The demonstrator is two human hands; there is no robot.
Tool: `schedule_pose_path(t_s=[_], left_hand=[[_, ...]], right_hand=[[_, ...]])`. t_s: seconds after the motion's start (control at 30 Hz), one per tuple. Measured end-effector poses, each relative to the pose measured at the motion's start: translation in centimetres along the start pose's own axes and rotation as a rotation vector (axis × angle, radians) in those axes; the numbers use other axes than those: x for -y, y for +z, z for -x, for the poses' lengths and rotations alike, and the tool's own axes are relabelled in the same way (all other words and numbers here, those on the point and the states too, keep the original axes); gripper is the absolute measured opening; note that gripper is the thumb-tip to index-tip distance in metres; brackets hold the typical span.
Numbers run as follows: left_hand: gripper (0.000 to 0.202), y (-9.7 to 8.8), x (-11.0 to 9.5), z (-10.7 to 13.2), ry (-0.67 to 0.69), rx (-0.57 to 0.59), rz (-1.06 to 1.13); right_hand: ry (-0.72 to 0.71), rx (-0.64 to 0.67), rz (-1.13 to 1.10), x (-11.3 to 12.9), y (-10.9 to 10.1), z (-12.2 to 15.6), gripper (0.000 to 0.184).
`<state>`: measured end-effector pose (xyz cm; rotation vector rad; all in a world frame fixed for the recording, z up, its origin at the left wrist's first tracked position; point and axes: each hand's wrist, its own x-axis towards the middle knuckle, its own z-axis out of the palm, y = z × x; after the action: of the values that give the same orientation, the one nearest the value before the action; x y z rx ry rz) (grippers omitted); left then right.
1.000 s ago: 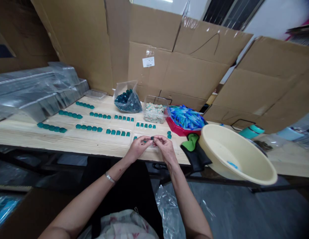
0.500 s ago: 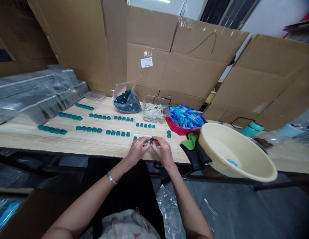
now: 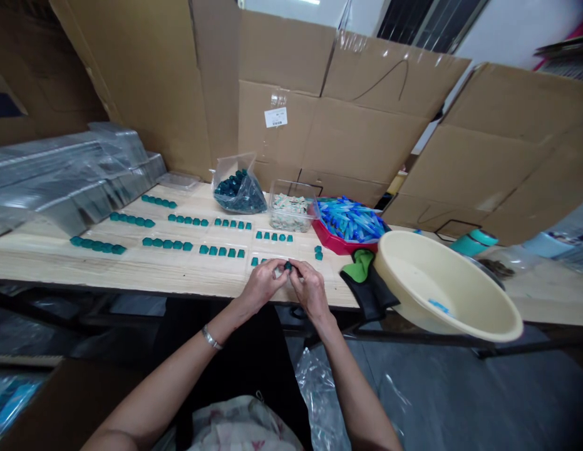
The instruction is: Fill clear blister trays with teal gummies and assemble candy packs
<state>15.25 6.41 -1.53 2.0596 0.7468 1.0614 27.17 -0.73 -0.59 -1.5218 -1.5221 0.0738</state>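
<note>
left hand (image 3: 262,285) + right hand (image 3: 310,289) | grips clamped on teal piece (image 3: 287,267) | step: working it | next: needs spot in row (image 3: 259,260) beyond

My hands meet at the front edge of the table (image 3: 145,275).
I see my left hand (image 3: 262,285) and right hand (image 3: 310,288) pinching a small block (image 3: 287,266) between them. Rows of blocks (image 3: 169,243) lie to their left and behind. Further back stand a bag (image 3: 238,186), a tub (image 3: 291,213) to its right, then a tray (image 3: 329,242). A glove (image 3: 364,275) lies right of my hands, with a basin (image 3: 413,275) beyond it. A stack of packs (image 3: 70,175) sits far left, and cardboard (image 3: 357,138) stands behind everything.
</note>
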Motion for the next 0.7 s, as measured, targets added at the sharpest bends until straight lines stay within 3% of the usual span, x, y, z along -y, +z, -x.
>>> schedule_pose_path(t_s=[0.13,0.27,0.4,0.5,0.6,0.7], left_hand=[[0.022,-0.2,0.0,0.4,0.063,-0.001,-0.024],[0.026,0.0,-0.1,1.0,0.147,0.076,-0.118],[0.026,1.0,-0.1,1.3,0.194,0.178,-0.184],[0.029,1.6,0.0,1.6,0.181,0.165,-0.199],[0.028,1.8,0.3,2.0,0.17,0.224,-0.219],[0.027,1.8,0.4,2.4,0.166,0.284,-0.255]], right_hand=[[0.051,0.01,-0.056,0.2,-0.3,0.6,0.028],[0.277,0.081,-0.25,0.4,-1.3,1.0,0.025],[0.421,0.032,-0.302,-0.3,-2.5,1.2,0.022],[0.378,-0.092,-0.253,-2.1,-3.9,0.8,0.021],[0.254,-0.203,-0.102,-5.0,-5.5,0.0,0.022],[0.139,-0.149,0.049,-7.9,-6.3,-0.6,0.02]])
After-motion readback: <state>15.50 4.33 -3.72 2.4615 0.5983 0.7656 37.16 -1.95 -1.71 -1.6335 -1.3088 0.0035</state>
